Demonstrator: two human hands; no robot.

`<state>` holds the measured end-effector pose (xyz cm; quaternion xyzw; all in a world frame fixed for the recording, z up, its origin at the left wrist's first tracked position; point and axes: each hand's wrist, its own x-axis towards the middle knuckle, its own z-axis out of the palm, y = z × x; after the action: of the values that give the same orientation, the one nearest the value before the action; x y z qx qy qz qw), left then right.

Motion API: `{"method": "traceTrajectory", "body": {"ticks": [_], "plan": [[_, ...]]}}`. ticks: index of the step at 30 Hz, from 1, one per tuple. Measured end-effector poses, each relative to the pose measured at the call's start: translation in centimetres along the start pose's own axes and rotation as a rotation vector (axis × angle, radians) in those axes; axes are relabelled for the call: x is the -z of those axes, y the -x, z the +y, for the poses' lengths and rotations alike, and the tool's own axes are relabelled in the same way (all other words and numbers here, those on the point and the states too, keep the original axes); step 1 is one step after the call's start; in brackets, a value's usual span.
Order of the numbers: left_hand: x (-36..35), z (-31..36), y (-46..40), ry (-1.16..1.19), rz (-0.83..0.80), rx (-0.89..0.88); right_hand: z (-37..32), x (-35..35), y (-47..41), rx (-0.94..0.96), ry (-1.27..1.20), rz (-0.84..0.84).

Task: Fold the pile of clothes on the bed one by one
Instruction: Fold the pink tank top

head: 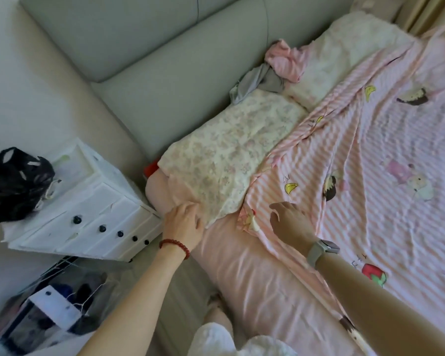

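Floral garment [231, 152], centre frame on bed [254, 273]: soft, light, limp; best taken at near hem corners. Left hand [184, 222] flat on hem; right hand [290, 222] relaxed, holding nothing, just beside. Unfolded clothes [272, 70] upper centre.

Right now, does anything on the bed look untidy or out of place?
Yes. A pink garment and a grey garment lie crumpled, unfolded, against the headboard. The pink striped cartoon sheet is wrinkled, its near corner bunched up beside the floral cloth.
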<state>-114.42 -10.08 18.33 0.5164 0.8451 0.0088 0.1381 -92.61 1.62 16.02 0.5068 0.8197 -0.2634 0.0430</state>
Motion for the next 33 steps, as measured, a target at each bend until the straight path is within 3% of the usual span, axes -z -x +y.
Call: {"method": "traceTrajectory", "body": {"ticks": [10,17,19,23,25,33], "plan": [[1.4,2.9,-31.4,-0.037,-0.217,-0.249,-2.6,4.4,-23.1,-0.205,-0.140,0.128],[-6.6,7.1,-49.2,-0.098,-0.338,-0.357,1.6,6.0,-40.9,-0.319,-0.188,0.366],[-10.4,7.3,-51.3,-0.114,-0.359,-0.359,3.6,6.0,-44.8,-0.364,-0.289,0.451],[-15.4,6.3,-53.2,-0.090,-0.330,-0.363,6.4,6.9,-51.1,-0.606,-1.005,0.686],[-16.1,5.8,-53.8,-0.086,-0.322,-0.380,7.4,7.7,-53.3,-0.649,-1.196,0.752],[-17.3,5.5,-54.7,-0.055,-0.322,-0.413,8.2,9.8,-56.3,-0.595,-1.273,0.760]]}}
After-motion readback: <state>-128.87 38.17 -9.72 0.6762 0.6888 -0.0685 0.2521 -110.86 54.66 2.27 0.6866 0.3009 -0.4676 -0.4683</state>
